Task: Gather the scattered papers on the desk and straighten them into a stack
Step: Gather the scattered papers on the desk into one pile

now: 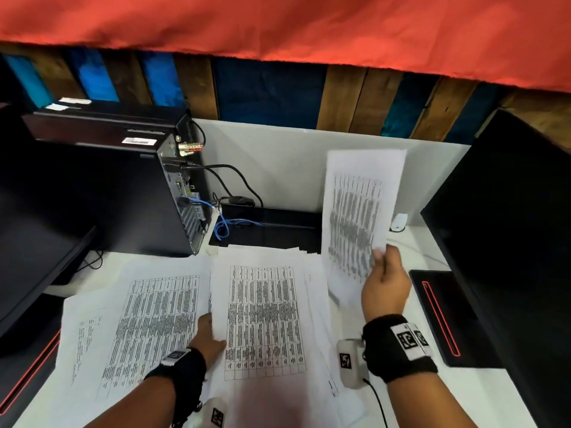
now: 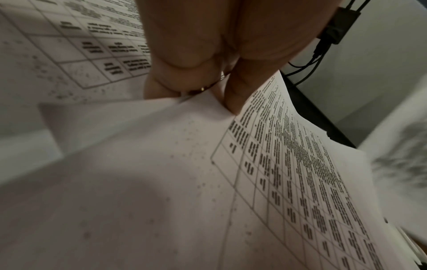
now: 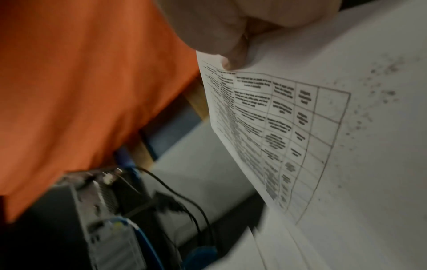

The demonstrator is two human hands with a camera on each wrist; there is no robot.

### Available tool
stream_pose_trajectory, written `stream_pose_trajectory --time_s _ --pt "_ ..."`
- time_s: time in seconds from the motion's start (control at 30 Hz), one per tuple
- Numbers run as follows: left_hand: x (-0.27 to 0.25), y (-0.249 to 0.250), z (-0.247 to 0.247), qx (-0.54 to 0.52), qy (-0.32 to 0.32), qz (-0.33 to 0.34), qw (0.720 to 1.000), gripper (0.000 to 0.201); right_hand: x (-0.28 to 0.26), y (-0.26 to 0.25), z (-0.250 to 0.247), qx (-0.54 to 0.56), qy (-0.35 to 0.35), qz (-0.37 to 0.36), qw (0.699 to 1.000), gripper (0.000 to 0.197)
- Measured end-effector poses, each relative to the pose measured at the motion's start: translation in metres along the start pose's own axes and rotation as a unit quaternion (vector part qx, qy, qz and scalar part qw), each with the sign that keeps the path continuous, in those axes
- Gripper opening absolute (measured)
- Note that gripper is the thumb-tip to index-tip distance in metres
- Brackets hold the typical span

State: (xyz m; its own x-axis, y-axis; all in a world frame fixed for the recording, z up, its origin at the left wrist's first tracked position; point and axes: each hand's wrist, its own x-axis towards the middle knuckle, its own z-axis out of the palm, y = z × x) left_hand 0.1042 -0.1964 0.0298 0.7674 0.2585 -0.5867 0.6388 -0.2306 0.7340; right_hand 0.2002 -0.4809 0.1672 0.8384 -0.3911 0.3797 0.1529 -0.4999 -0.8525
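your right hand [image 1: 386, 288] is raised over the right side of the desk, fingers and thumb pinched on the lower edge of a single sheet [image 1: 360, 208] that stands nearly upright in the air, its printed table blurred in the head view. in the right wrist view the thumb presses the sheet's [image 3: 300, 127] near corner, and the grid of text runs away from it.

your left hand [image 1: 207, 335] lies low on the desk, fingers slipped under the left edge of the middle pile of papers [image 1: 265, 316], thumb on top, so it grips that edge. in the left wrist view the fingers [image 2: 189, 54] disappear behind the lifted edge of the pile [image 2: 289, 173], which bows up off the sheets beneath.

to the left of that hand, more loose sheets [image 1: 129, 329] are spread flat and overlapping on the white desk [image 1: 469, 396], fanned out at slightly different angles. the middle pile is uneven, with edges of lower pages showing along its right side and top.

beyond the papers a black computer tower [image 1: 102, 186] stands at the left with cables [image 1: 228, 180] trailing from its back. a dark monitor [image 1: 509, 242] stands at the right, and an orange cloth [image 1: 278, 26] hangs across the top.
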Motion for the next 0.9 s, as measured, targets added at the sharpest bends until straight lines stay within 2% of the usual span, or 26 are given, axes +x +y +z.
stream_pose_trajectory --time_s 0.07,0.13,0.17,0.3,0.37,0.43,0.5,0.6,0.63,0.7,0.73,0.8,0.83,0.9 --pt "0.000 0.000 -0.001 0.004 -0.004 0.004 1.000 0.071 0.006 -0.026 -0.019 0.022 0.061 -0.051 0.997 0.015" --pt "-0.001 -0.001 -0.001 0.017 -0.006 0.005 1.000 0.072 0.008 -0.043 -0.032 0.046 0.087 -0.045 0.994 0.012" --pt "-0.002 0.000 -0.001 0.021 -0.006 0.005 1.000 0.071 0.008 -0.044 -0.034 0.052 0.079 -0.032 0.995 0.009" --pt "-0.013 0.009 -0.001 0.061 -0.003 0.011 0.998 0.063 -0.011 -0.002 -0.012 -0.039 -0.060 0.061 0.996 0.013" --pt "-0.016 0.013 0.000 0.048 0.011 0.000 0.999 0.060 -0.030 0.029 0.008 -0.106 -0.131 0.062 0.984 0.013" --pt "-0.019 0.013 0.002 0.003 0.005 -0.005 1.000 0.056 -0.051 0.055 0.025 -0.165 -0.214 0.096 0.958 0.022" --pt "-0.017 0.009 0.002 -0.026 -0.010 -0.003 1.000 0.059 -0.067 0.073 0.033 -0.200 -0.285 0.170 0.922 0.036" --pt "-0.018 0.007 0.001 -0.034 -0.006 -0.010 0.999 0.074 -0.084 0.087 0.034 -0.298 -0.358 0.192 0.864 0.050" --pt "-0.020 0.011 0.003 -0.042 -0.010 -0.006 0.999 0.077 -0.089 0.085 0.034 -0.291 -0.381 0.189 0.857 0.054" --pt "-0.023 0.019 0.007 -0.051 -0.034 0.000 0.998 0.082 -0.098 0.081 0.037 -0.205 -0.420 0.187 0.864 0.063" --pt "-0.026 0.027 0.009 -0.053 -0.051 0.004 0.997 0.082 -0.101 0.080 0.039 -0.154 -0.417 0.193 0.874 0.070" --pt "-0.025 0.035 0.015 -0.052 -0.067 0.012 0.996 0.084 -0.101 0.076 0.041 -0.069 -0.363 0.272 0.888 0.085" --pt "-0.024 0.039 0.018 -0.038 -0.064 0.014 0.997 0.083 -0.100 0.078 0.043 -0.048 -0.333 0.317 0.887 0.090" --pt "-0.026 0.045 0.021 0.005 -0.052 0.013 0.999 0.081 -0.098 0.088 0.046 -0.059 -0.321 0.367 0.871 0.099"
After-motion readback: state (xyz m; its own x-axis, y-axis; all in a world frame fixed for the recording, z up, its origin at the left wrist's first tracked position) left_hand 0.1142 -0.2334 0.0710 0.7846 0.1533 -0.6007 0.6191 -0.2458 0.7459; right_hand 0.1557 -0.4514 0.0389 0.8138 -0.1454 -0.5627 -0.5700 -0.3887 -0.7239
